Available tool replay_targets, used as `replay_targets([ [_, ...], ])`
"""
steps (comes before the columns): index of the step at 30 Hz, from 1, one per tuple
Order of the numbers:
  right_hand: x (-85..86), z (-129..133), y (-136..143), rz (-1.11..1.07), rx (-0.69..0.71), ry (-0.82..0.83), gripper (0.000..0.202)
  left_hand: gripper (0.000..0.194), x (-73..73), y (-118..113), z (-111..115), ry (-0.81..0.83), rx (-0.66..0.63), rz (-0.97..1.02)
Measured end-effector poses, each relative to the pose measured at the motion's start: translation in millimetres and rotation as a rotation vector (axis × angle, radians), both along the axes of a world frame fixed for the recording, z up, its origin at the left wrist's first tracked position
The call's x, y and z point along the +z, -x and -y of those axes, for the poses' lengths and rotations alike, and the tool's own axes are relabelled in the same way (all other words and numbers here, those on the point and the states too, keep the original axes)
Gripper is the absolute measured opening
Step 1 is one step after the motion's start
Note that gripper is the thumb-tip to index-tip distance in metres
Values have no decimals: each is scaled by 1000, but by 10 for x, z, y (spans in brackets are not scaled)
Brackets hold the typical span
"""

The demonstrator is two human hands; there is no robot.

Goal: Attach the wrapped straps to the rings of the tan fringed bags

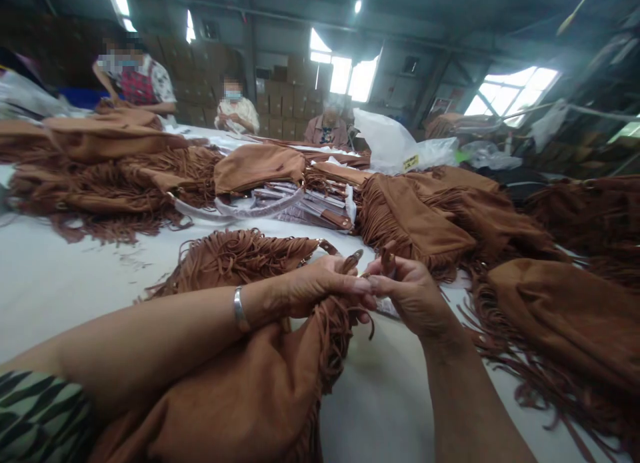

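A brown suede fringed bag [235, 396] lies on the table under my left forearm, its fringe hanging by my hands. My left hand [320, 286] is closed, gripping a small leather tab with a shiny metal edge [353, 259] at the bag's upper end. Pressed close against it, my right hand [413, 293] pinches a brown leather strap end [388, 261]. The thumbs meet, and small gold-coloured metal shows between them. Exactly how the two pieces join is hidden by the fingers. More fringe [240, 256] spreads behind my left wrist.
Fringed bags are heaped at the left [115, 143], the right [575, 316] and the back right [425, 209]. Plastic-wrapped straps [310, 203] lie in the middle of the white table [60, 269]. Several people work across it, with cardboard boxes [285, 96] stacked behind.
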State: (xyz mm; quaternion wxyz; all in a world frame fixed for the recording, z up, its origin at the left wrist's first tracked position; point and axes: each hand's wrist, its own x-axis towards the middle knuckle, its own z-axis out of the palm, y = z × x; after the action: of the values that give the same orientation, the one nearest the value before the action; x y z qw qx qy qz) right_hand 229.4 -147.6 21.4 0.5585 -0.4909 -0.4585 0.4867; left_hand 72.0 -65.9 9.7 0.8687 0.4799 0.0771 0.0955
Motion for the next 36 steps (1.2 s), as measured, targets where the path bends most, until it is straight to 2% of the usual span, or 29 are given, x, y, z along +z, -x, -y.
replay_targets([
  [2,-23,-12,15,-52,17,22,19,28,-47,34,-41,155,-74,14],
  [4,-37,-25,26,-58,-47,23,20,32,-99,69,-77,302,-172,-8],
  [7,-45,-48,39,-23,-120,15,18,35,-184,107,-103,414,-262,-31],
  [10,-59,-70,58,-24,-110,38,17,34,-227,100,-88,493,-215,-36],
  [13,-84,-75,81,-46,-86,85,20,35,-191,57,-50,507,-102,-93],
  [16,-100,-76,101,-41,-80,147,21,47,-111,15,-23,382,73,-176],
  [19,-94,-94,127,-17,-143,164,22,63,-62,0,-37,122,323,-227],
  [21,-86,-111,146,-3,-188,167,23,52,-68,3,-70,-150,425,-190],
  [23,-82,-121,160,14,-209,171,24,25,-95,9,-110,-449,451,-131],
  [25,-79,-115,162,55,-235,156,23,11,-127,11,-146,-629,414,-154],
  [27,-69,-92,151,112,-269,124,21,14,-142,12,-169,-639,330,-228],
  [30,-33,-39,122,152,-266,75,19,21,-121,31,-164,-409,149,-224],
  [32,-5,-7,102,166,-256,48,17,39,-94,65,-138,-176,3,-169],
  [34,15,15,86,191,-258,36,18,51,-78,106,-104,-10,-111,-138],
  [36,25,26,78,205,-244,39,20,47,-84,139,-70,68,-170,-123],
])
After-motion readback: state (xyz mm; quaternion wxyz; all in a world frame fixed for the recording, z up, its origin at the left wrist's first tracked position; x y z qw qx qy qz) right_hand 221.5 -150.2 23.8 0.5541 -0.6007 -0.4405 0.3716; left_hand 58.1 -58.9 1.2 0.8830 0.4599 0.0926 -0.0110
